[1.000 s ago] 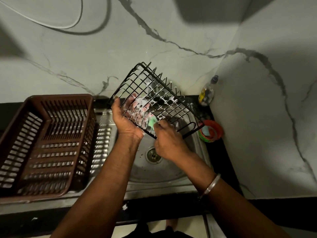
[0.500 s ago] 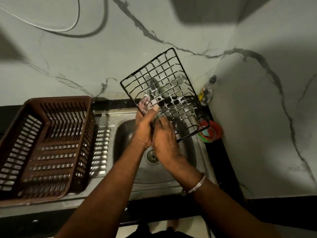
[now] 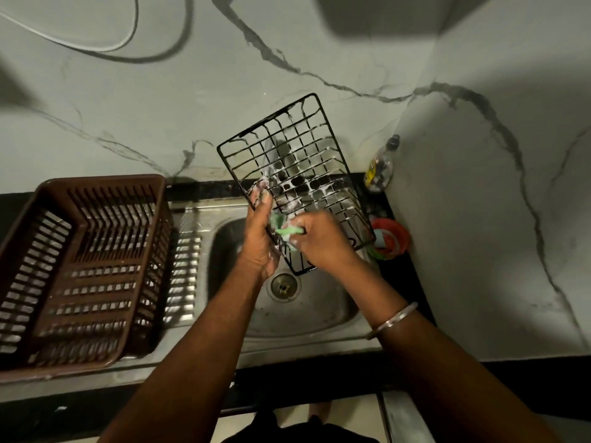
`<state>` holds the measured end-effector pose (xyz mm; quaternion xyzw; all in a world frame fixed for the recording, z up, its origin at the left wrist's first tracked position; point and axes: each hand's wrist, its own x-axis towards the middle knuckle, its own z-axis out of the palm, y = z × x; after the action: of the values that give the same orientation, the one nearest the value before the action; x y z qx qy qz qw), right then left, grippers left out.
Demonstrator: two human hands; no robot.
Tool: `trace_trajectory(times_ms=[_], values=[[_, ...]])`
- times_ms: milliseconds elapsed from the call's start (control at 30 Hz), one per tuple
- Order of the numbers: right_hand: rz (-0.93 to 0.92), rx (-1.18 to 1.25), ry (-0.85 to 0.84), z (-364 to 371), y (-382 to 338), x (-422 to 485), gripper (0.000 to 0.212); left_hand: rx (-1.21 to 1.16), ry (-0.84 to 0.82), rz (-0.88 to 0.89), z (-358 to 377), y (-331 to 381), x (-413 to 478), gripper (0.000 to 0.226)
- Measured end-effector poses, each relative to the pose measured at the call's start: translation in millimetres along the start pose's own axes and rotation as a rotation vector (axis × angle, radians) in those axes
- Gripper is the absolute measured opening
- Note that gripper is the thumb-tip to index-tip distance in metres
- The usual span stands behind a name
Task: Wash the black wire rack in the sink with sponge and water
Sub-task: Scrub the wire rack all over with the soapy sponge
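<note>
Since a second ago the rack (image 3: pixel 297 174) has swung up from a sideways tip to stand nearly flat-on to the view. In the last half second the right hand (image 3: pixel 319 241) has slid a little away from the left hand (image 3: pixel 259 238), so the green sponge (image 3: pixel 285 230) now shows between them.

It is a black wire grid of small squares with a rounded frame. White suds cling to many of the wires, thickest across the middle and lower rows. The rack is held in the air over the sink (image 3: pixel 319 314), its lower corner just above the drain (image 3: pixel 284 284). Its long axis runs from that near, lower end up and away toward the marble wall, leaning to the left, and the top edge stands in front of the wall.

The left hand grips the rack's left long edge, fingers curled round the frame and thumb up along the wire. The right hand's fingers are bent tight round the sponge and press it against the lower part of the grid. A metal bangle (image 3: pixel 391 321) sits on the right wrist.

On the draining board to the left stands a brown plastic basket (image 3: pixel 86 266). A small bottle (image 3: pixel 380 167) stands in the corner, and near it is a red and green round holder (image 3: pixel 391 239), just beside the rack's right edge.
</note>
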<state>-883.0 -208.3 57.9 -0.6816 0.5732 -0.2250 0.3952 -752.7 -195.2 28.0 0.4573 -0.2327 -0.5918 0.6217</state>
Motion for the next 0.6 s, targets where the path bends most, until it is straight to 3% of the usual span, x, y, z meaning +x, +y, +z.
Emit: trace_trajectory(times_ms=[67,133,200,300,333,433,500,567,600], values=[[-0.01,-0.162,0.241,3,0,1,0.028,0.008,-0.024,-0.004,3,0,-2,0.099],[-0.059,-0.261,0.308,8,-2,0,0.026,0.011,-0.019,-0.01,7,2,-4,0.083],[-0.082,-0.291,0.122,15,-3,-4,0.015,0.001,-0.015,-0.005,6,4,-4,0.065],[0.015,-0.066,-0.132,5,-7,-2,0.011,-0.057,-0.065,0.015,6,5,0,0.062],[0.049,-0.038,-0.108,3,-7,2,0.01,-0.081,-0.078,0.01,5,5,1,0.062],[-0.06,-0.284,0.095,11,-8,3,0.019,-0.102,-0.06,0.062,9,10,1,0.061],[-0.119,-0.242,-0.026,13,-11,-2,0.025,-0.142,-0.047,0.06,13,15,0,0.057],[-0.064,-0.114,-0.181,-2,-14,-2,0.023,-0.169,-0.053,0.059,12,18,1,0.051],[-0.015,-0.08,-0.173,-8,-15,2,0.022,-0.154,-0.026,0.065,11,20,1,0.049]])
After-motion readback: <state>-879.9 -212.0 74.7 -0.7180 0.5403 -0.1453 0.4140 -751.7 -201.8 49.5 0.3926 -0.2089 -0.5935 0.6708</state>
